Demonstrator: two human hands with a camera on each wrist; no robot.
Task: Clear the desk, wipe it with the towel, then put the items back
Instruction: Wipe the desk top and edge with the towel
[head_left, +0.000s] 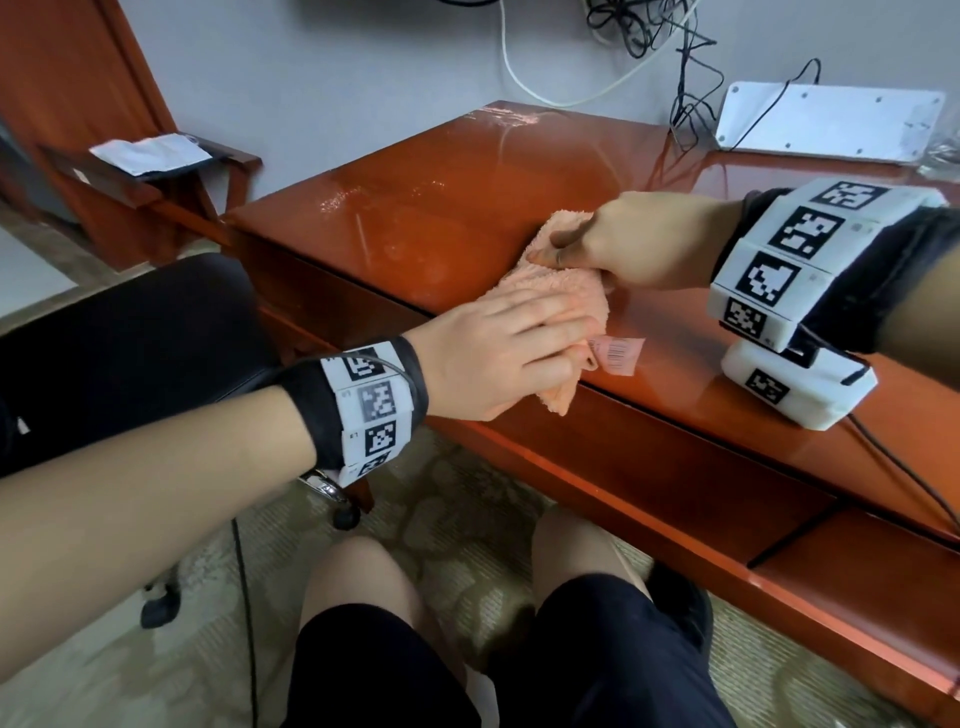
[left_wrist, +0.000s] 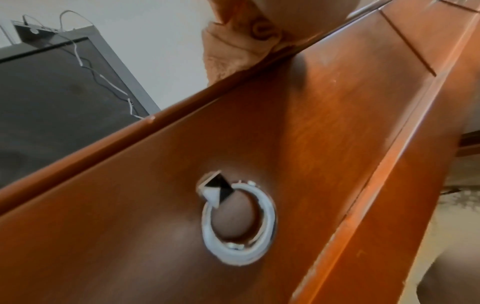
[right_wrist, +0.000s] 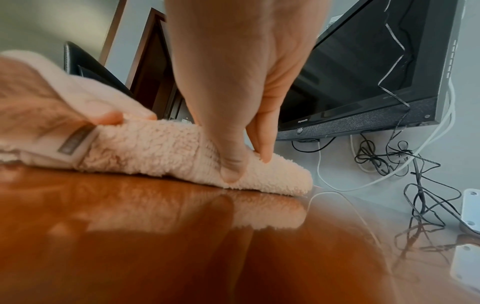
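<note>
Two hands work one pink towel (head_left: 540, 291) at the desk's (head_left: 415, 218) near edge: from the head cam the left hand (head_left: 498, 353) lies flat on it w/ fingers straight, a barcode tag (head_left: 618, 353) poking out beside them, and the right hand (head_left: 639, 239) sits on the far part. Only the left wrist cam shows the desk front w/ its ring pull (left_wrist: 239, 222) and towel overhanging the edge; only the right wrist cam shows thumb and forefinger (right_wrist: 265, 144) pinching a towel fold, w/ TV (right_wrist: 363, 72) and cables (right_wrist: 405, 168) behind.
</note>
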